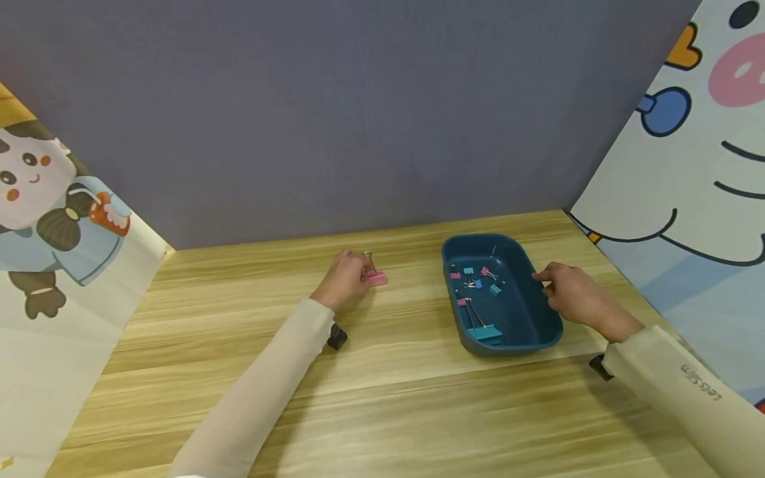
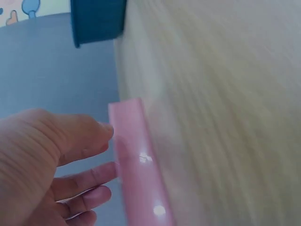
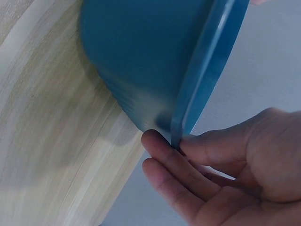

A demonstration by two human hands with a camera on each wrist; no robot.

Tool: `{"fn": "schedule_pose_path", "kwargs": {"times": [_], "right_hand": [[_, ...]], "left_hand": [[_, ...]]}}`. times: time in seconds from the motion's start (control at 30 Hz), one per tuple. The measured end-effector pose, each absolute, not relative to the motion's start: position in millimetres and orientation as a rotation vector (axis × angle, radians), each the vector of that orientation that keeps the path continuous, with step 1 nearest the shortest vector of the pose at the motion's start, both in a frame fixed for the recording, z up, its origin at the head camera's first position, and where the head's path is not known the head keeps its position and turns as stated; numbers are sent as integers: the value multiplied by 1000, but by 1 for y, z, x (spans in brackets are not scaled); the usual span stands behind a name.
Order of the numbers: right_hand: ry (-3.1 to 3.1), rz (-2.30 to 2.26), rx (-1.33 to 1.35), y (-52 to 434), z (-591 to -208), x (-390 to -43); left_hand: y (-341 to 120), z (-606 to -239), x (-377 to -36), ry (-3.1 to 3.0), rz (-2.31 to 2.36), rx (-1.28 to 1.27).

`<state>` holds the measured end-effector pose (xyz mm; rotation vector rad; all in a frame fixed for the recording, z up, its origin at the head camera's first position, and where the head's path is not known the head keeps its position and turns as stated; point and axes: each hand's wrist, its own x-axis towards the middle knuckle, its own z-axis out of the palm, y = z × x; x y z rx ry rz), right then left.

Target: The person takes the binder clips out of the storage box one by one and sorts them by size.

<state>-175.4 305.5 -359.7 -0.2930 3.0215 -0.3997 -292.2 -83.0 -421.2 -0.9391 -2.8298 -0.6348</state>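
Observation:
My left hand (image 1: 345,282) holds a large pink binder clip (image 1: 375,279) low over the wooden table, its metal handle standing up. In the left wrist view the thumb and index fingertips meet the near edge of the pink clip (image 2: 138,165); their exact grip on it is partly hidden. At the right, my right hand (image 1: 574,295) pinches the rim of a dark blue plastic tray (image 1: 526,345) between thumb and fingers, as the right wrist view of the tray (image 3: 141,61) also shows. Inside lie several small pink and blue binder clips and a large teal binder clip (image 1: 485,333).
The wood-grain table (image 1: 382,411) ends at a grey panel (image 1: 358,119) along the back. Cartoon-printed walls stand at the left (image 1: 36,199) and the right (image 1: 687,186). Bare table lies between the left hand and the tray.

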Motion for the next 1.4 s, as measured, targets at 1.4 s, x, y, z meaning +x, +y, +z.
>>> {"fn": "schedule_pose_path", "kwargs": {"times": [1.4], "right_hand": [[3016,-449,-282,305,-359,-171]], "left_hand": [[3,-368,-219,-2759,-680,-1314]]}}
